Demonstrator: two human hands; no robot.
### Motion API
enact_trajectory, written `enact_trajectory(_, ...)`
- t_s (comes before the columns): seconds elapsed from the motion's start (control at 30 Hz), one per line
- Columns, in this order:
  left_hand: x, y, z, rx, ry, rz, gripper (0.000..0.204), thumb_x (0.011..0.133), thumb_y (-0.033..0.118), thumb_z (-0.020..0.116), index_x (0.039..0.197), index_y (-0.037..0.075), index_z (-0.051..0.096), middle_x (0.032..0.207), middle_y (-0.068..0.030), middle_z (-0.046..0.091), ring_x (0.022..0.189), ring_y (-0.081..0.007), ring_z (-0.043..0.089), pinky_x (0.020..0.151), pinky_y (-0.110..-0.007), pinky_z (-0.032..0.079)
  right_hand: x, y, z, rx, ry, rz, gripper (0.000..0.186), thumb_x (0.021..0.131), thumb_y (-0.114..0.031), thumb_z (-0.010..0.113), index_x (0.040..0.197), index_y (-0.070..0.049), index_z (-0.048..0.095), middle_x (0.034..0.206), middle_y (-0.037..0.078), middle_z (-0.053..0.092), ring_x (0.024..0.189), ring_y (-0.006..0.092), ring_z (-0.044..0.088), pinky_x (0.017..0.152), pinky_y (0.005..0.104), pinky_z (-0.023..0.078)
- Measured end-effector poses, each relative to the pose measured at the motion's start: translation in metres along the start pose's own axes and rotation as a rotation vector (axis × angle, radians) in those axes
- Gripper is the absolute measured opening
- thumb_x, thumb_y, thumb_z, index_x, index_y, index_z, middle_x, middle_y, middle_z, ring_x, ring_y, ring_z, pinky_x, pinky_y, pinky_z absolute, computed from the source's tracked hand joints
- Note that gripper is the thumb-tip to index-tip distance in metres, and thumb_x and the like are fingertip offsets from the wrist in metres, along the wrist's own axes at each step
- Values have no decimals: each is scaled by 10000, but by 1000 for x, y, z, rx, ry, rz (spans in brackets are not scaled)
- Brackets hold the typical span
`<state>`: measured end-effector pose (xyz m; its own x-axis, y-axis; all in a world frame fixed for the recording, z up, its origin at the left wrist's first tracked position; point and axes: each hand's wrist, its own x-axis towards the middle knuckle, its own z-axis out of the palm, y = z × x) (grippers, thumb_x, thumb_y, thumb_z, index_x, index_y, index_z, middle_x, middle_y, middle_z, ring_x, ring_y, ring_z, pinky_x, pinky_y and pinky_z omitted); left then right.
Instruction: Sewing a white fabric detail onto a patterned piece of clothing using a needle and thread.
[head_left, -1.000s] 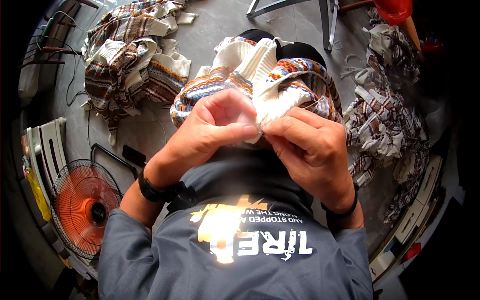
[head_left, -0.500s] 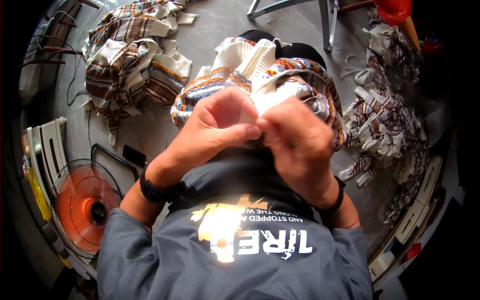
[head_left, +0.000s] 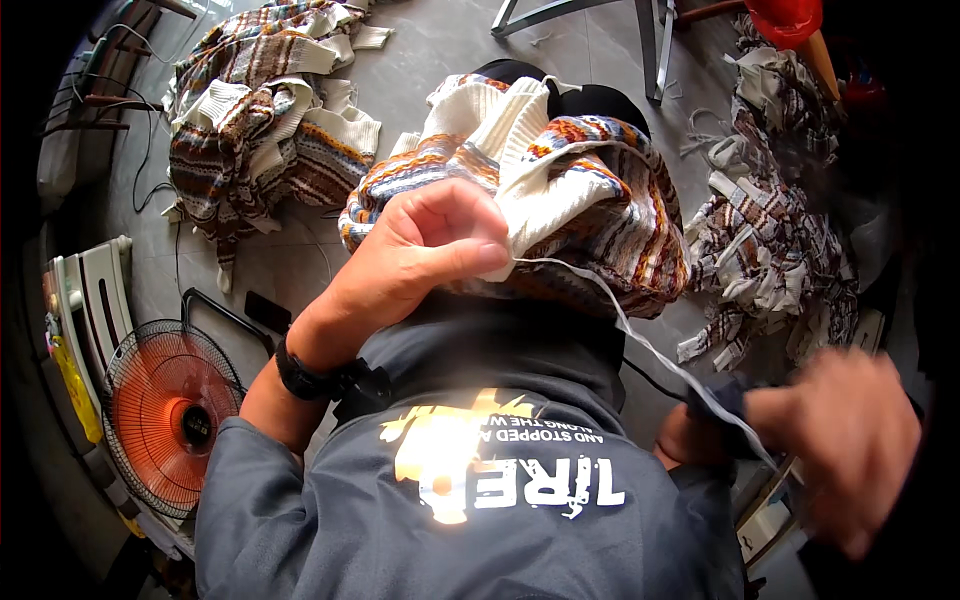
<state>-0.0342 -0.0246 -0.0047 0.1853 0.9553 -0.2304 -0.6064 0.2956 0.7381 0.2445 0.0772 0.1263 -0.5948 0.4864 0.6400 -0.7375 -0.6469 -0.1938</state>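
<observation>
One white strand of yarn [head_left: 650, 345], thin and slightly curved, seen to run from the pinched edge of one knit garment [head_left: 610, 240], patterned in orange, blue, brown and white, heaped over the lap in front of a grey shirt [head_left: 510, 540]. Step in hand, as judged: the pulling of the strand out of the knit. For good work, the edge is best pinched close to the strand's exit, so that the strain is taken by the fingers and not by neighbouring stitches; the pull is best made smoothly, in line with the strand, and eased at any snag. Left hand [head_left: 425, 240]: thumb and forefinger pressed together, a white corner of the garment pinched between them. Right hand [head_left: 850, 450]: blurred, placed well apart at the lower right; whether the strand is gripped by its fingers cannot be told. Orientation: the strand's long axis is laid diagonally, from the left fingertips rightward and back toward the body, its far visible end pointed at the right hand. The garment's ribbed white band [head_left: 523, 120] is pointed away from the torso, its far end tilted slightly rightward.
</observation>
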Motion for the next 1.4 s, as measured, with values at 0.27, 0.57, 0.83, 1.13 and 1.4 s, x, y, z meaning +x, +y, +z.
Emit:
enact_trajectory(0.27,-4,5,6,-61,12,-33,176,887,-8,763,1021,51,666,990,14,669,925,-67,652,850,-242,540,-24,74,-57,-1907,232,612,165,836,76,742,972,-17,725,776,79,635,616,187,629,554,296,479)
enact_trajectory(0.57,-3,5,7,-65,19,-35,174,885,-22,758,1015,43,663,991,10,671,938,-70,658,862,-243,550,-17,77,-56,-1926,236,589,159,815,71,763,943,-18,730,803,95,669,661,224,669,588,306,509)
enact_trajectory(0.83,-3,4,8,-58,11,-14,179,886,-19,763,1023,46,669,1005,5,672,943,-74,662,865,-243,553,-15,79,-53,-1949,217,521,151,811,78,769,924,-10,723,802,93,673,671,225,680,601,305,522)
enact_trajectory(1.13,-2,2,9,-80,-24,-14,200,896,-8,763,1057,55,661,1015,9,669,956,-71,656,865,-240,549,-16,84,-48,-2037,193,527,155,830,64,761,956,-10,709,832,102,676,685,246,678,605,324,527)
enact_trajectory(1.4,4,1,9,78,-89,102,253,919,11,757,1132,50,626,1053,5,670,977,-57,644,828,-234,537,-23,103,-65,-2084,275,379,90,907,8,723,958,-16,653,803,100,608,654,219,627,566,341,481)
